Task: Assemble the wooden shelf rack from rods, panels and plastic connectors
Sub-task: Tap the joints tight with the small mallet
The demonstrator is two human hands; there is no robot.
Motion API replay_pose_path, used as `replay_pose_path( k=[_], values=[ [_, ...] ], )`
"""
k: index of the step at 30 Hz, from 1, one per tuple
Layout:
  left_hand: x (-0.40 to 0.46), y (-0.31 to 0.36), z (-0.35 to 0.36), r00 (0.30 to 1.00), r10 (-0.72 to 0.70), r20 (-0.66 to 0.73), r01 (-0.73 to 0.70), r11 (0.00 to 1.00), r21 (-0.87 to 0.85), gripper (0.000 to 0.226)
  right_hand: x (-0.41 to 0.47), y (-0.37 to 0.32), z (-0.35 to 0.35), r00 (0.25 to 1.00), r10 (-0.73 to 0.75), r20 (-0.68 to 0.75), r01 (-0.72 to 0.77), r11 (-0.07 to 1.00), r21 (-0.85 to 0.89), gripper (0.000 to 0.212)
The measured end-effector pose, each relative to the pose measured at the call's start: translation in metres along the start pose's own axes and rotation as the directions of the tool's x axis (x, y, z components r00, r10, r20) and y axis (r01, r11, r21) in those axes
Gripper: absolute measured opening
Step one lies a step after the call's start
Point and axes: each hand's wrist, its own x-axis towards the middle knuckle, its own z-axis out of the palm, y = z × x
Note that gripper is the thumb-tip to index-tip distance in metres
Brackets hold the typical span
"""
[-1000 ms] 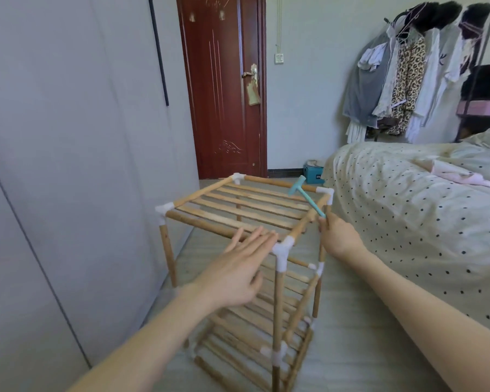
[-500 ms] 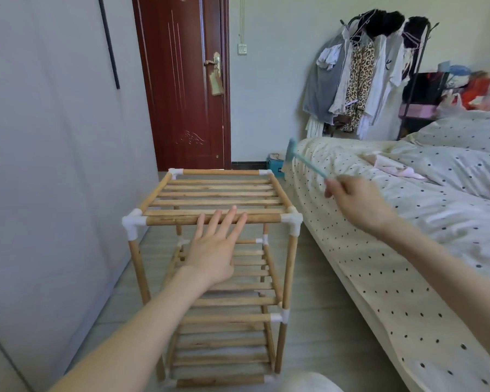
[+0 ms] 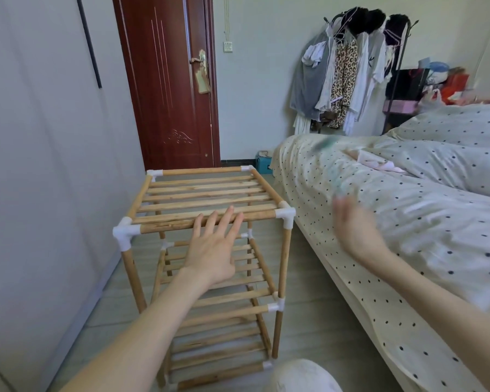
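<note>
A dark red panelled door stands in the pale far wall; a grey wardrobe front fills the left; a bed with spotted bedding lies right; a laden clothes rack stands behind; the floor seems light tile.

The pale tiled floor carries the wooden shelf rack, which stands upright on its four rod legs between the grey wall and the bed. The bed sits on the same floor just beside the rack, spread with a cream polka-dot sheet; a dotted pillow and a small pink cloth lie on it. A blue box rests on the floor at the bed's far corner.
</note>
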Motion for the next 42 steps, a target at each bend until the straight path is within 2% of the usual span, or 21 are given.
replay_pose_path(
  k=[1, 3, 5, 6, 7, 10, 11, 13, 15, 16, 19, 20, 22, 24, 25, 28, 30, 33, 34, 37, 42],
  values=[
    [-0.001, 0.000, -0.001, 1.000, 0.001, 0.006, -0.001, 1.000, -0.003, 0.094, -0.005, 0.008, 0.007, 0.971, 0.038, 0.234, -0.013, 0.994, -0.108, 0.034],
    [-0.001, 0.001, -0.002, 1.000, 0.000, 0.013, 0.000, 1.000, -0.008, 0.094, 0.006, 0.016, 0.001, 0.959, 0.051, 0.280, -0.013, 0.990, -0.137, 0.037],
    [-0.001, 0.001, -0.003, 1.000, -0.005, 0.013, 0.005, 1.000, -0.012, 0.095, 0.016, 0.010, -0.016, 0.994, 0.022, -0.105, -0.009, 0.992, 0.129, 0.040],
    [-0.001, 0.002, -0.004, 1.000, -0.004, 0.017, 0.004, 1.000, -0.009, 0.095, 0.014, 0.009, -0.017, 0.957, 0.052, -0.287, 0.002, 0.983, 0.186, 0.038],
    [-0.001, 0.002, -0.005, 1.000, -0.006, 0.016, 0.006, 1.000, -0.004, 0.094, 0.010, 0.007, -0.015, 0.951, 0.025, -0.308, 0.017, 0.991, 0.132, 0.034],
    [-0.001, 0.003, -0.005, 1.000, -0.011, 0.017, 0.011, 1.000, 0.001, 0.094, -0.008, 0.020, 0.011, 0.968, 0.040, 0.247, 0.014, 0.977, -0.211, 0.030],
    [-0.001, 0.003, -0.004, 1.000, -0.013, 0.018, 0.013, 1.000, 0.003, 0.094, -0.004, 0.021, 0.007, 0.959, 0.042, 0.281, 0.009, 0.984, -0.180, 0.034],
    [-0.001, 0.003, -0.003, 1.000, -0.016, 0.012, 0.016, 1.000, 0.010, 0.094, 0.021, 0.016, -0.013, 0.996, 0.039, 0.076, -0.041, 0.999, 0.021, 0.043],
    [-0.002, 0.004, -0.004, 1.000, -0.013, 0.009, 0.013, 1.000, 0.009, 0.095, 0.023, 0.011, -0.022, 0.951, 0.075, -0.301, -0.007, 0.975, 0.221, 0.043],
    [-0.002, 0.004, -0.004, 1.000, -0.013, 0.007, 0.013, 1.000, 0.007, 0.094, 0.019, 0.008, -0.019, 0.952, 0.060, -0.299, 0.001, 0.980, 0.198, 0.038],
    [-0.002, 0.004, -0.004, 1.000, -0.011, 0.012, 0.011, 1.000, 0.003, 0.094, -0.005, 0.024, 0.012, 0.975, 0.062, 0.212, -0.041, 0.994, -0.101, 0.032],
    [-0.002, 0.003, -0.004, 1.000, -0.009, 0.010, 0.009, 1.000, 0.002, 0.094, -0.001, 0.024, 0.008, 0.973, 0.069, 0.222, -0.055, 0.996, -0.072, 0.036],
    [-0.002, 0.003, -0.003, 1.000, -0.002, 0.003, 0.002, 1.000, 0.003, 0.094, 0.016, 0.015, -0.009, 0.997, 0.041, -0.058, -0.034, 0.993, 0.116, 0.041],
    [-0.003, 0.003, -0.003, 1.000, -0.002, 0.000, 0.002, 1.000, 0.003, 0.094, 0.013, 0.008, -0.014, 0.925, 0.087, -0.369, -0.007, 0.977, 0.211, 0.037],
    [-0.003, 0.003, -0.004, 1.000, -0.001, -0.001, 0.001, 1.000, 0.005, 0.094, 0.008, 0.004, -0.009, 0.948, 0.081, -0.307, -0.037, 0.989, 0.146, 0.035],
    [-0.003, 0.002, -0.003, 1.000, 0.004, 0.004, -0.004, 1.000, -0.005, 0.093, -0.012, 0.022, 0.017, 0.957, 0.144, 0.250, -0.103, 0.980, -0.168, 0.031],
    [-0.003, 0.000, -0.002, 1.000, 0.012, 0.007, -0.012, 1.000, -0.019, 0.093, 0.006, 0.024, 0.005, 0.971, 0.121, 0.204, -0.111, 0.992, -0.062, 0.038],
    [-0.003, 0.000, -0.001, 1.000, 0.013, -0.001, -0.013, 1.000, -0.026, 0.092, 0.007, 0.012, -0.005, 0.967, 0.076, -0.241, -0.051, 0.993, 0.109, 0.039],
    [-0.003, 0.001, -0.001, 1.000, 0.013, -0.006, -0.013, 1.000, -0.026, 0.093, -0.001, 0.013, 0.002, 0.978, 0.049, -0.202, -0.047, 0.999, 0.016, 0.036],
    [-0.004, -0.002, 0.004, 0.998, 0.038, -0.045, -0.041, 0.998, -0.058, 0.089, -0.033, 0.023, 0.036, 0.960, 0.109, 0.259, -0.045, 0.969, -0.242, 0.036],
    [-0.011, -0.041, 0.005, 0.980, 0.125, -0.153, -0.158, 0.961, -0.229, 0.069, -0.021, 0.000, 0.044, 0.992, 0.014, 0.125, -0.018, 0.999, 0.029, 0.040]
  ],
)
